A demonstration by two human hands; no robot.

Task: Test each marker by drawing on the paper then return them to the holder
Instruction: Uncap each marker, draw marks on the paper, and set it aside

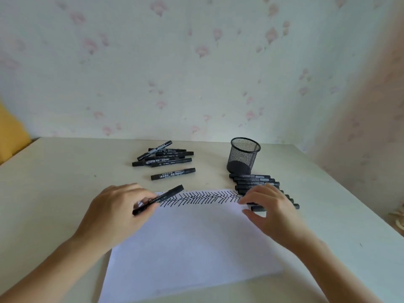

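A white sheet of paper (192,241) lies on the table with a band of black zigzag strokes (201,199) along its far edge. My left hand (118,213) grips a black marker (172,192) at the paper's far left corner, its far end pointing up and right. My right hand (271,211) hovers with fingers spread over a neat row of black markers (255,180) at the paper's right. A loose pile of black markers (164,157) and one single marker (172,173) lie beyond the paper. The black mesh holder (243,158) stands upright at back right; I see no markers in it.
The cream table (65,171) meets a flowered wall at the back. A yellow object (13,132) sits off the left edge. Something pale (396,217) pokes in at the right edge of the table.
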